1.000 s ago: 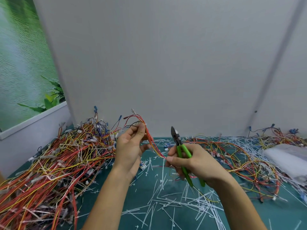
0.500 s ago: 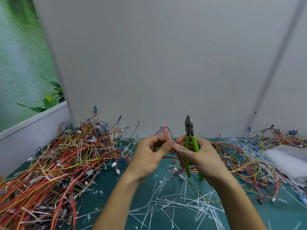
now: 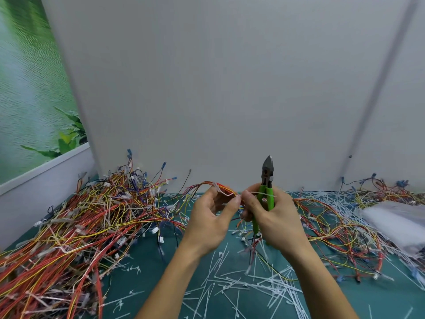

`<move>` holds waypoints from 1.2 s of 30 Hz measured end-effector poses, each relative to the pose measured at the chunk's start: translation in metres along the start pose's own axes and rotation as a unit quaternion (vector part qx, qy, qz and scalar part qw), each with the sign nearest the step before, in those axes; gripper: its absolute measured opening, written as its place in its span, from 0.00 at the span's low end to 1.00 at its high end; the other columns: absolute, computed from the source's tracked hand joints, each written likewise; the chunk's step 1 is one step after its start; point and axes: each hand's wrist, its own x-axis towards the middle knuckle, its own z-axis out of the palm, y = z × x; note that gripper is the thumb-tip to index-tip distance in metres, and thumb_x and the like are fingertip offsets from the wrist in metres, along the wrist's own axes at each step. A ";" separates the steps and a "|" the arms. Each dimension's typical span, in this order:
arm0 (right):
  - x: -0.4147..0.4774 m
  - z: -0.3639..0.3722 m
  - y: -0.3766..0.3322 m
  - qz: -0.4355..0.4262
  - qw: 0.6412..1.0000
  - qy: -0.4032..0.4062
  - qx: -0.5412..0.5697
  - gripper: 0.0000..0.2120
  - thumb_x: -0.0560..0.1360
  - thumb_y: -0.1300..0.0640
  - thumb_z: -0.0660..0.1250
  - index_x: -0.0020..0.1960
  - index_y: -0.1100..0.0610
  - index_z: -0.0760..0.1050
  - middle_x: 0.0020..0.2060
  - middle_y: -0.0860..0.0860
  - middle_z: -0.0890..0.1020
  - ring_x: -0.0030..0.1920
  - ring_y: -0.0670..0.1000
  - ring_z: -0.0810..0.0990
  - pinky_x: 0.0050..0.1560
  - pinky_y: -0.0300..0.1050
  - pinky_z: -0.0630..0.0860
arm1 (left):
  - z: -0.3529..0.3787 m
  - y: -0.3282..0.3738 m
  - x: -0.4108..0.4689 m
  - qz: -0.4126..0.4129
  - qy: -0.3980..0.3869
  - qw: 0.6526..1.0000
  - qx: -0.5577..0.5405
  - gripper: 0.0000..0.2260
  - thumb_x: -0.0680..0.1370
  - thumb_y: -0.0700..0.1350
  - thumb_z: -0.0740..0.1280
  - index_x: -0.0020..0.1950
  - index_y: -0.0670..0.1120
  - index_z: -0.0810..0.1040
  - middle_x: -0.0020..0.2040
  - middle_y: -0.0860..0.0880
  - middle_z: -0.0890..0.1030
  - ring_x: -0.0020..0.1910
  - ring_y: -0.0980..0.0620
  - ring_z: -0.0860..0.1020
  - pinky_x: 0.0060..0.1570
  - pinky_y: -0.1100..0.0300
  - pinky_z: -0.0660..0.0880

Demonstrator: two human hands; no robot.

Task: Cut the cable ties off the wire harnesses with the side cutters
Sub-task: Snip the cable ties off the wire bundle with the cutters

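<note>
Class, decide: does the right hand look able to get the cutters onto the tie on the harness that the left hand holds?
Probably yes. The right hand sits beside the left hand with nothing between, but the cutters point up, so they must tip down to the tie on the harness.

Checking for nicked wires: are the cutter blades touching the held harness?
Apart. Head view: the side cutters point upward, blades clear above the wire harness.

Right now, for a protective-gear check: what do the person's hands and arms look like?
The left hand and right hand are bare, no gloves. Both forearms are bare to the frame's edge: no sleeves, watch or wristbands in view.
</note>
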 end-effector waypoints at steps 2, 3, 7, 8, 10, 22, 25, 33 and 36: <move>-0.001 0.000 -0.001 -0.004 1.000 -0.012 0.000 0.04 0.81 0.56 0.70 0.47 0.52 0.80 0.32 0.55 0.84 0.34 0.57 0.83 0.38 0.52 0.81 | 0.002 0.001 -0.001 0.001 0.028 1.000 -0.012 0.06 0.75 0.47 0.72 0.48 0.45 0.81 0.44 0.50 0.86 0.45 0.55 0.84 0.48 0.63 0.79; -0.002 0.001 -0.002 -0.007 1.000 -0.018 0.002 0.04 0.81 0.57 0.70 0.48 0.52 0.80 0.32 0.54 0.84 0.34 0.54 0.83 0.38 0.48 0.82 | 0.002 0.001 -0.001 0.003 0.042 0.999 -0.017 0.07 0.74 0.46 0.72 0.47 0.44 0.81 0.42 0.49 0.86 0.43 0.54 0.84 0.47 0.62 0.80; -0.003 0.005 -0.003 -0.026 0.999 -0.028 0.010 0.04 0.81 0.61 0.69 0.48 0.55 0.79 0.34 0.53 0.84 0.35 0.50 0.85 0.40 0.45 0.82 | 0.002 0.002 -0.002 0.011 0.083 0.996 -0.025 0.08 0.71 0.47 0.73 0.43 0.43 0.82 0.40 0.45 0.86 0.38 0.51 0.84 0.42 0.50 0.83; -0.004 0.006 -0.004 -0.037 0.999 -0.028 0.006 0.05 0.81 0.62 0.69 0.48 0.54 0.79 0.36 0.52 0.84 0.36 0.49 0.85 0.40 0.44 0.82 | 0.002 0.002 -0.002 0.013 0.091 0.995 -0.034 0.05 0.71 0.45 0.73 0.42 0.44 0.82 0.39 0.45 0.86 0.37 0.51 0.84 0.38 0.51 0.83; -0.005 0.008 -0.006 -0.066 0.997 -0.026 -0.007 0.08 0.80 0.65 0.69 0.47 0.53 0.79 0.39 0.49 0.86 0.37 0.46 0.86 0.40 0.39 0.81 | 0.003 0.003 -0.001 0.015 0.100 0.993 -0.059 0.01 0.71 0.42 0.72 0.40 0.46 0.82 0.37 0.47 0.86 0.36 0.51 0.85 0.36 0.58 0.82; -0.005 0.008 -0.008 -0.025 0.995 0.001 0.096 0.05 0.81 0.61 0.69 0.47 0.60 0.82 0.33 0.56 0.85 0.35 0.52 0.85 0.40 0.41 0.81 | -0.004 0.003 -0.001 0.048 0.056 0.994 -0.083 0.04 0.75 0.43 0.73 0.47 0.51 0.85 0.44 0.49 0.87 0.38 0.55 0.84 0.40 0.64 0.80; -0.002 0.004 -0.011 0.056 0.974 -0.015 0.221 0.08 0.77 0.56 0.70 0.44 0.59 0.83 0.33 0.57 0.82 0.35 0.54 0.81 0.39 0.47 0.81 | -0.003 0.007 -0.004 0.070 -0.006 0.993 -0.094 0.05 0.78 0.45 0.73 0.52 0.52 0.86 0.50 0.50 0.88 0.47 0.56 0.85 0.47 0.66 0.79; 0.004 0.002 -0.007 0.194 0.922 -0.037 0.334 0.09 0.78 0.59 0.70 0.47 0.66 0.80 0.34 0.57 0.80 0.33 0.51 0.78 0.36 0.47 0.81 | 0.004 0.003 -0.003 0.032 0.026 0.992 -0.123 0.03 0.75 0.44 0.73 0.48 0.48 0.84 0.46 0.48 0.87 0.48 0.53 0.85 0.49 0.65 0.79; 0.006 -0.003 -0.004 0.170 0.948 -0.007 0.270 0.07 0.79 0.60 0.70 0.45 0.63 0.82 0.36 0.58 0.83 0.34 0.51 0.82 0.37 0.47 0.82 | 0.003 0.002 -0.001 0.025 0.036 0.992 -0.115 0.06 0.77 0.45 0.72 0.50 0.43 0.81 0.43 0.44 0.87 0.44 0.50 0.86 0.48 0.62 0.80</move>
